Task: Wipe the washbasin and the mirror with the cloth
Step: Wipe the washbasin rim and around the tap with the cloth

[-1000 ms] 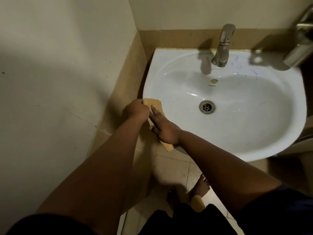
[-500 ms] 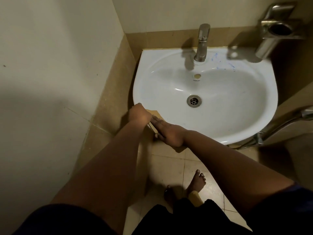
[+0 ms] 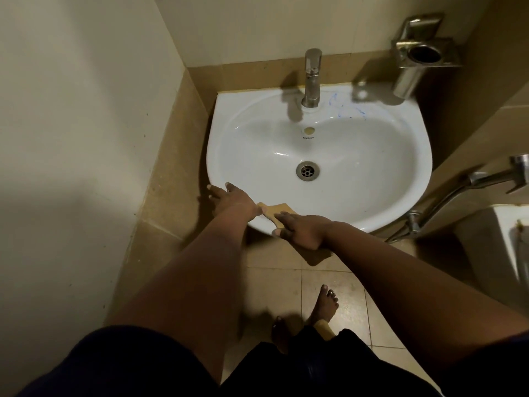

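The white washbasin (image 3: 357, 156) is fixed in the corner, with a steel tap (image 3: 311, 78) at its back and a drain (image 3: 307, 171) in the bowl. Blue marks show on the rim to the right of the tap. A tan cloth (image 3: 276, 210) lies over the front rim. My right hand (image 3: 303, 231) grips the cloth where it hangs over the edge. My left hand (image 3: 229, 198) rests on the front left rim with its fingers spread, its wrist touching the cloth's left end. No mirror is in view.
A steel holder (image 3: 418, 57) is mounted on the wall at the back right. A metal spray hose (image 3: 469, 187) runs to the right of the basin, beside a white toilet (image 3: 498, 247). The tiled wall is close on the left. My bare feet (image 3: 325, 306) stand on the floor tiles.
My left hand has opened from a fist on the cloth and now lies spread on the rim. My right hand has slid right along the front edge. The view has pulled back.
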